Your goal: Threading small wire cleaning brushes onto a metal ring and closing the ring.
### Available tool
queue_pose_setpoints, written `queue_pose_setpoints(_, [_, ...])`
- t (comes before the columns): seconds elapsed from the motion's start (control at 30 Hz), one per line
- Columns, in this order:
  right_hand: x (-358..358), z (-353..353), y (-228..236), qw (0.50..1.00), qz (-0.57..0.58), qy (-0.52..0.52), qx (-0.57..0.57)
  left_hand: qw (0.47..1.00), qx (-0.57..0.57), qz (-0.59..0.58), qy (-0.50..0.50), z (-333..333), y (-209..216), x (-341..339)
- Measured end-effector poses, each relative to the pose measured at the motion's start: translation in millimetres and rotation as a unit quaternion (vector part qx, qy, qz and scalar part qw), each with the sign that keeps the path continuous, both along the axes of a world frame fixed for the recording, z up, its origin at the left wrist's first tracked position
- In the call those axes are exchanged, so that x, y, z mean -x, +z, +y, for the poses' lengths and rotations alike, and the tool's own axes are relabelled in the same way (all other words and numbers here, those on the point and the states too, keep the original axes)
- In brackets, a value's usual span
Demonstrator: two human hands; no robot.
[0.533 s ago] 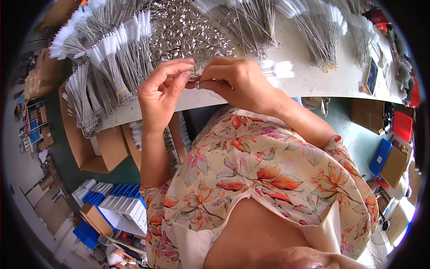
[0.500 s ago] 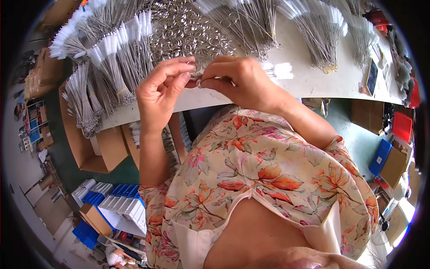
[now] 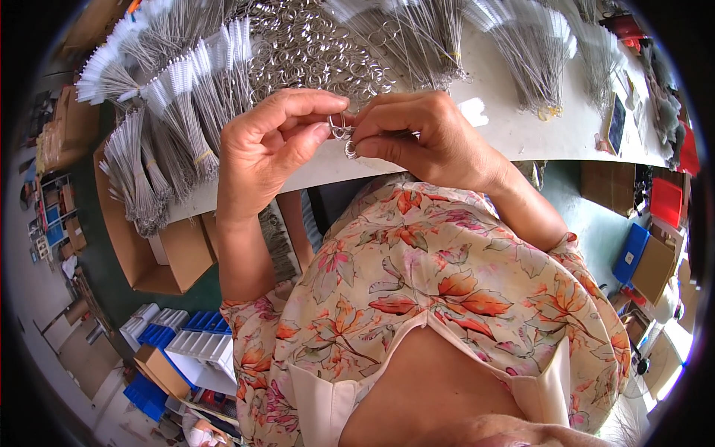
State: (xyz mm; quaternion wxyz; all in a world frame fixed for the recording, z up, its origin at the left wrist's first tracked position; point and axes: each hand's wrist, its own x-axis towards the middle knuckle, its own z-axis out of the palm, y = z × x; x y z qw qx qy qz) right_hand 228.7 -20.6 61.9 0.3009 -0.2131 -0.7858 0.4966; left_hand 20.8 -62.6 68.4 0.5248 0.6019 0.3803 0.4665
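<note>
Between the thumb and forefinger of my left hand [image 3: 268, 145] is a silver metal ring [image 3: 337, 128]. Close against it, my right hand [image 3: 432, 134] is closed in a pinch on thin wire brushes, whose looped wire ends [image 3: 350, 150] stick out past the thumb. The white bristles [image 3: 473, 112] of these brushes show beyond the knuckles; most of their stems are hidden by the hand. The ring meets the wire ends, but whether it passes through a loop I cannot tell. Both hands are above the front edge of the white table [image 3: 491, 138].
A heap of metal rings [image 3: 309, 52] lies beyond my hands. Bundles of wire brushes [image 3: 190, 112] are piled at the left, with more bundles [image 3: 536, 67] at the right. A cardboard box [image 3: 175, 253] stands below the table's left end; white and blue bins [image 3: 201, 346] sit lower left.
My hands have turned slightly and come a little apart, so the ring and looped wire ends now show between them. The left hand's fingers have shifted right over the ring.
</note>
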Motion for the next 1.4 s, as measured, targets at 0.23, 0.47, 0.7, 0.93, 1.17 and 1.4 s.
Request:
queue_pose_setpoints(0.23, [2.4, -1.5, 3.0, 0.994, 0.029, 0.0, 0.107, 0.991, -0.069, 0.021, 0.116, -11.1, 8.8, -19.2])
queue_pose_setpoints(0.47, [-3.8, 13.4, 38.2, 0.953, 0.123, -0.037, 0.274, 0.931, -0.285, 0.062, 0.218, -3.1, 14.1, -30.2])
queue_pose_setpoints(0.7, [8.5, 18.1, 39.8, 0.945, 0.161, -0.026, 0.285, 0.885, -0.376, 0.134, 0.239, 8.0, 24.3, -35.3])
queue_pose_setpoints(0.93, [2.1, 33.1, 53.5, 0.95, 0.094, 0.049, 0.292, 0.925, -0.32, 0.068, 0.191, 10.1, 25.4, -25.4])
queue_pose_setpoints(1.17, [3.3, 30.8, 48.4, 0.96, 0.092, 0.042, 0.261, 0.941, -0.288, 0.081, 0.159, 8.9, 34.8, -26.3])
queue_pose_setpoints(1.4, [4.4, 23.9, 56.2, 0.954, 0.049, 0.032, 0.295, 0.92, -0.349, 0.078, 0.162, 10.1, 26.8, -20.0])
